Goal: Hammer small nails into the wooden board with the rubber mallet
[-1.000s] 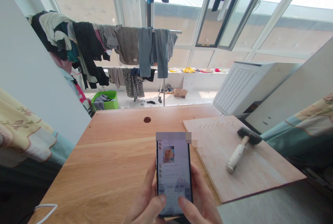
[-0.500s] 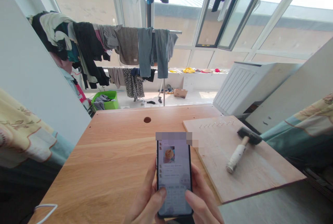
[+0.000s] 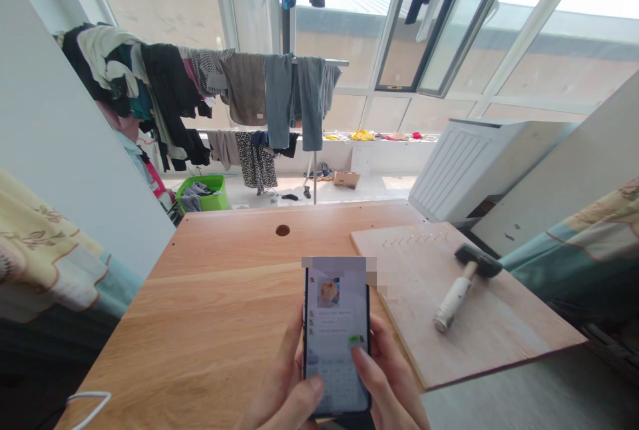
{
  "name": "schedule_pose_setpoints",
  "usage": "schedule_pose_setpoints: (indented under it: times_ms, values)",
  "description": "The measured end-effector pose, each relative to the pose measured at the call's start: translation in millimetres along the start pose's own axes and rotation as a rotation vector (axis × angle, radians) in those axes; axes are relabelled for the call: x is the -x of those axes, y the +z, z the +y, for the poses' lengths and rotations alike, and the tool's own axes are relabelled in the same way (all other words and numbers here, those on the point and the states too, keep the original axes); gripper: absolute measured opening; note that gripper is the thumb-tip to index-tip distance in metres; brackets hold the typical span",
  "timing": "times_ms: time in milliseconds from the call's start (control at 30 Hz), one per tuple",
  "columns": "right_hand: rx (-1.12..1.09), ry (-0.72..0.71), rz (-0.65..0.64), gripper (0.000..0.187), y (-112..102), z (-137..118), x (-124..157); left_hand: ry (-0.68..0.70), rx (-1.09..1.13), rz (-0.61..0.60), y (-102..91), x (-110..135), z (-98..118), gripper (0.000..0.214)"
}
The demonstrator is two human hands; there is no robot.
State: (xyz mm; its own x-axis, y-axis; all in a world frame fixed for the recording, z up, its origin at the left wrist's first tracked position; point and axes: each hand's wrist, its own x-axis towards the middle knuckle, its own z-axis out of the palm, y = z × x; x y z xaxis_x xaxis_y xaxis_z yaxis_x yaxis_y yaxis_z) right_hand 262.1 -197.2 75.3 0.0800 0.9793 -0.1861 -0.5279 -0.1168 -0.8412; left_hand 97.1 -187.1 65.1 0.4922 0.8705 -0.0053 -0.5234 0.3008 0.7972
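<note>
Head view: your left hand (image 3: 282, 383) and right hand (image 3: 387, 377) hold a smartphone (image 3: 335, 343) firmly between them, curled around its edges, over the near edge of the wooden desk (image 3: 210, 297). Just right of the smartphone lies a plywood board (image 3: 494, 330), a white-handled hammer (image 3: 456, 290) resting on it.

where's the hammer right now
In the head view, the hammer lies on the plywood board at the right side of the wooden desk, right of the phone and close to the board's right edge.
</note>
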Motion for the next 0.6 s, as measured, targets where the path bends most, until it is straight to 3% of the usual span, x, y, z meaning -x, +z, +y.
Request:
schedule_pose_setpoints:
  times_ms: [233,367,467,600]
  values:
    - [-0.057,-0.012,0.002,0.047,-11,8,2,0.013,0.065,0.026,1.7,-1,-5,0.065]
    - [-0.087,-0.049,0.061,0.051,-15,18,3,-0.083,0.090,0.141,-1.5,0,-8,0.073]
    - [-0.094,-0.067,0.036,0.050,-17,22,3,-0.131,0.112,0.219,-3.0,-1,-8,0.077]
    - [-0.065,-0.067,-0.024,0.048,-18,20,3,-0.082,0.108,0.169,-2.7,-1,-7,0.077]
